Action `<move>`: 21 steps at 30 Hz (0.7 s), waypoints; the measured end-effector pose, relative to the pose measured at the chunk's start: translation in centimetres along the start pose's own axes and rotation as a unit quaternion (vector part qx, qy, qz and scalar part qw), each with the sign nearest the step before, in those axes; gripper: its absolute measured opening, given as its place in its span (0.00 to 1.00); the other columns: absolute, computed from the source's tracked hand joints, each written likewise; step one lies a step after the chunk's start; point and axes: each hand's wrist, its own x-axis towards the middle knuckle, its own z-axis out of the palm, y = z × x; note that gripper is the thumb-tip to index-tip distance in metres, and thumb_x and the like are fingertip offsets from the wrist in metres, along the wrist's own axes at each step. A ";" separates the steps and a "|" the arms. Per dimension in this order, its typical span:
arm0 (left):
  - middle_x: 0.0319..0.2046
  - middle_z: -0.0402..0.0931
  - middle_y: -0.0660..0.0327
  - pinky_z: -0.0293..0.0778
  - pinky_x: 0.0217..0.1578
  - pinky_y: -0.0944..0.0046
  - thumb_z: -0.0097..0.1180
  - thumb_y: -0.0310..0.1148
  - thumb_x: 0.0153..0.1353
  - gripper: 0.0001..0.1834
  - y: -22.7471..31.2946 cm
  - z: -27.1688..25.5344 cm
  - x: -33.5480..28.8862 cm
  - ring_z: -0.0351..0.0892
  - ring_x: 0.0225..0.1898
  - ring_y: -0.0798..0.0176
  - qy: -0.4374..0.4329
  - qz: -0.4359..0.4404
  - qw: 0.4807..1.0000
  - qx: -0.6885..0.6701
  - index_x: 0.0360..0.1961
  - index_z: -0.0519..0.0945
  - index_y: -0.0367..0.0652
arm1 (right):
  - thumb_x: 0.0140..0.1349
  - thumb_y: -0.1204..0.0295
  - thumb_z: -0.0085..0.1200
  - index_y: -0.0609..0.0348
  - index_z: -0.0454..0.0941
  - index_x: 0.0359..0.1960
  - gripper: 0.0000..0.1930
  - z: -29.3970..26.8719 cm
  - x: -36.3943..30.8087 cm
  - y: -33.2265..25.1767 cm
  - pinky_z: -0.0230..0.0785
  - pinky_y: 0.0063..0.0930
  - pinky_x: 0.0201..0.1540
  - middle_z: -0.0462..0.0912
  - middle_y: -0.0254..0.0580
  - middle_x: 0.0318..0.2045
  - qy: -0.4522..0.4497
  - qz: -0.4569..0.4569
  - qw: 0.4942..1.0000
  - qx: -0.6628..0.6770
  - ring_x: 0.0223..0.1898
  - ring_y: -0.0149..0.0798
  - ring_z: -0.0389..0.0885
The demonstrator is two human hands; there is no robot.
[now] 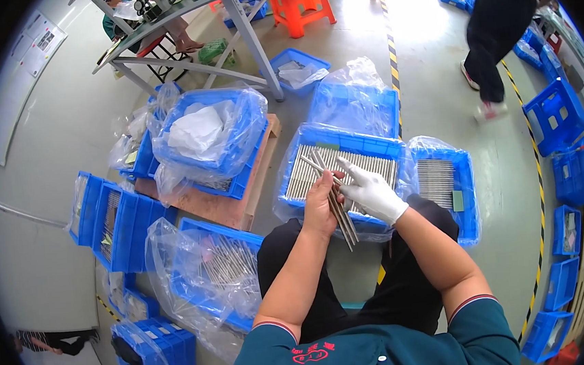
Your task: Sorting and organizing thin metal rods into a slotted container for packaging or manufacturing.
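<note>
My bare left hand [319, 204] is closed around a small bunch of thin metal rods [342, 221], fanned out and slanting downward. Against it, from the right, comes my right hand [374, 192] in a white glove. Its index finger stretches forward, while its other fingers appear curled at the end of one rod that crosses the bunch at an angle. Both hands are above the near part of a blue crate [389, 149] lined with clear plastic, where many similar rods [359, 165] lie side by side in a row. The hands partly hide that row.
A second blue crate of rods [436, 178] stands to the right. On the left are a plastic-covered crate of loose rods [226, 263] and stacked crates [237, 176] on a wooden pallet [259, 202]. A workbench [176, 16] and orange stool [300, 3] stand ahead; a person [499, 29] walks at right.
</note>
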 end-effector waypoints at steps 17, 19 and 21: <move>0.18 0.68 0.68 0.66 0.19 0.69 0.51 0.43 0.63 0.14 0.6 -0.3 -0.8 0.65 0.17 0.73 -0.052 -0.089 0.988 0.115 0.29 0.75 0.43 | 0.59 0.51 0.50 0.63 0.78 0.35 0.23 -2.7 2.3 -0.7 0.66 0.22 0.24 0.76 0.36 0.21 -0.044 0.176 0.970 0.163 0.22 0.28 0.73; 0.19 0.68 0.69 0.66 0.19 0.71 0.52 0.44 0.63 0.15 0.2 0.2 -1.0 0.66 0.17 0.73 -0.071 -0.118 0.981 0.137 0.29 0.74 0.44 | 0.59 0.53 0.52 0.63 0.77 0.29 0.21 -2.6 2.7 -0.7 0.62 0.22 0.22 0.74 0.35 0.19 -0.062 0.198 0.960 0.185 0.19 0.26 0.70; 0.19 0.68 0.69 0.67 0.19 0.72 0.53 0.45 0.63 0.15 -0.3 0.5 -1.1 0.66 0.18 0.74 -0.058 -0.132 0.981 0.132 0.29 0.74 0.44 | 0.59 0.58 0.53 0.63 0.77 0.27 0.17 -2.5 2.9 -1.1 0.62 0.23 0.24 0.75 0.35 0.19 -0.057 0.206 0.946 0.243 0.20 0.27 0.70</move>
